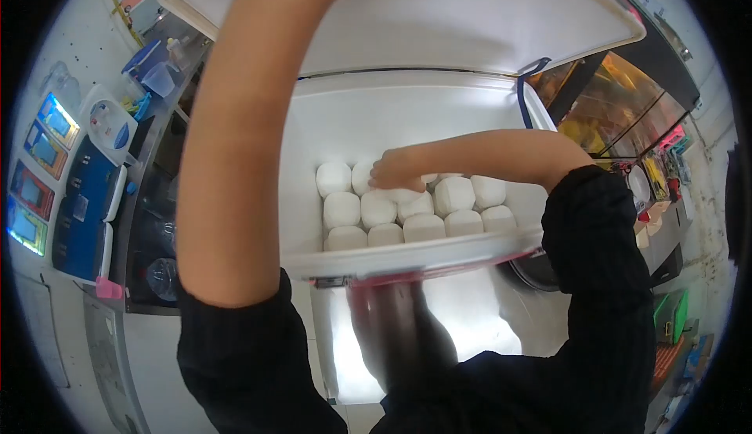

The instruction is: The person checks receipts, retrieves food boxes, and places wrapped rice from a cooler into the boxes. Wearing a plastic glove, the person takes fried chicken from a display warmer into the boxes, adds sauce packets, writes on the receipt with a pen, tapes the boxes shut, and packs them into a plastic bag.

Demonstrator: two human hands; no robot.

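A white chest-like cooler box holds several white rounded blocks, packed in rows; I cannot tell what they are made of. My right hand reaches into the box from the right. Its fingers bend down over one of these blocks, which is partly hidden beneath the palm. The raised lid leans back behind the box. My left forearm stretches up past the box's left side toward the lid, and the left hand lies beyond the top edge of the view.
A dark strap joins lid and box at the right. On the left is a counter with a blue bin, a white jug and plastic bottles. A glass-fronted cabinet stands at the right. A metallic surface lies below the box.
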